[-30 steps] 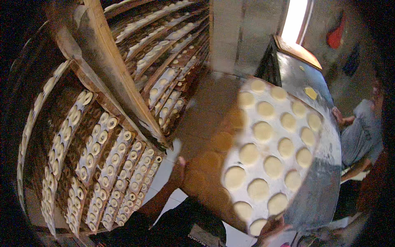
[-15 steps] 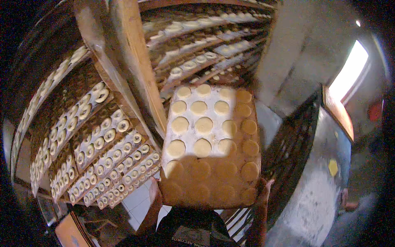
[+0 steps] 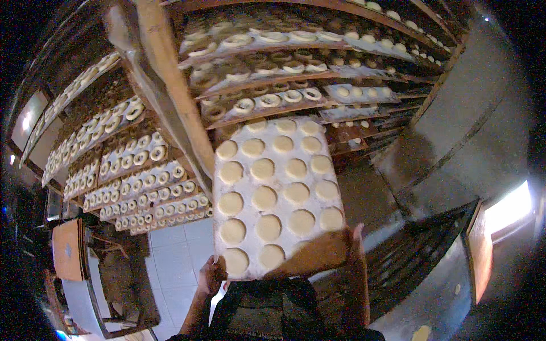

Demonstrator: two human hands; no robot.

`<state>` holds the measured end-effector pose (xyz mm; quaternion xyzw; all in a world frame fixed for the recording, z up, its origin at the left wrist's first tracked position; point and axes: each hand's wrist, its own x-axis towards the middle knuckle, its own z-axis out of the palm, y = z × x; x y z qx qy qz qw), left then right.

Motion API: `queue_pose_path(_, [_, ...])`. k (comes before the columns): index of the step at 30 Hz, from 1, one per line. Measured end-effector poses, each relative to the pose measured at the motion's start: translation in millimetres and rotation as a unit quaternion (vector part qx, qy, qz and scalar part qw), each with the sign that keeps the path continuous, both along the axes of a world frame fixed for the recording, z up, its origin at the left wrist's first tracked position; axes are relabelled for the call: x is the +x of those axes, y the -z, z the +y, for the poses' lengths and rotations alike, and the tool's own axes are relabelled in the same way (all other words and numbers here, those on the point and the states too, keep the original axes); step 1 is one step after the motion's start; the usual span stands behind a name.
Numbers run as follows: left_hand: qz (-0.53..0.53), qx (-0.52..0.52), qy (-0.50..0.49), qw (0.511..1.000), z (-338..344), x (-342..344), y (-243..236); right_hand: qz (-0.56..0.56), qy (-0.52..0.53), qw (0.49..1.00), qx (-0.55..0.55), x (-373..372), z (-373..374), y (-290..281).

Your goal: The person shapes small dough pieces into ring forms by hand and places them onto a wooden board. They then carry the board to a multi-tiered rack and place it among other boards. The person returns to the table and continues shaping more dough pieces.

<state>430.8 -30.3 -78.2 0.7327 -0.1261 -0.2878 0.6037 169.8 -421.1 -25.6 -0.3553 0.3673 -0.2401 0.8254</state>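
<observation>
In front of my body I carry a flour-dusted board with rounded corners. Rows of flat, pale dough discs lie on it. My left hand is closed on the near left corner, thumb at the edge. Along the right edge, near the front, my right hand grips the board, thumb pointing up; its other fingers are hidden. A shadow falls over the near right corner and darkens the discs there.
Left, a rack holds boards of ring-shaped dough. Beyond my board, shelves hold more rings and dough rounds. A wooden post stands between them. Dark slatted shelving is at right, a wooden stool-like frame at lower left.
The view has swung, bringing more of the far shelves into sight. The board appears further left, and the shadow on it has shrunk to the near right corner. Both hands still hold it.
</observation>
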Motion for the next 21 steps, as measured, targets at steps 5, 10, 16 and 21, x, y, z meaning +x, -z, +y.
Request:
queue_pose_path(5, [0.240, -0.272, -0.050, 0.931, -31.5, -72.6, -25.2, -0.083, -0.197, 0.976, 0.029, -5.8, -96.1, 8.8])
queue_pose_path(10, [0.154, -0.104, -0.111, 0.976, -63.1, -96.8, -62.3, -0.063, 0.017, 0.997, -0.043, -23.2, -78.0, 81.6])
queue_pose_path(16, [0.162, -0.115, -0.127, 0.972, -99.4, -28.1, -49.8, -0.159, 0.063, 0.982, 0.080, 57.2, -121.3, 90.1])
queue_pose_path(21, [0.089, -0.171, -0.107, 0.975, -149.2, 86.2, -12.5, -0.127, 0.098, 0.987, -0.001, 182.8, -178.3, 95.4])
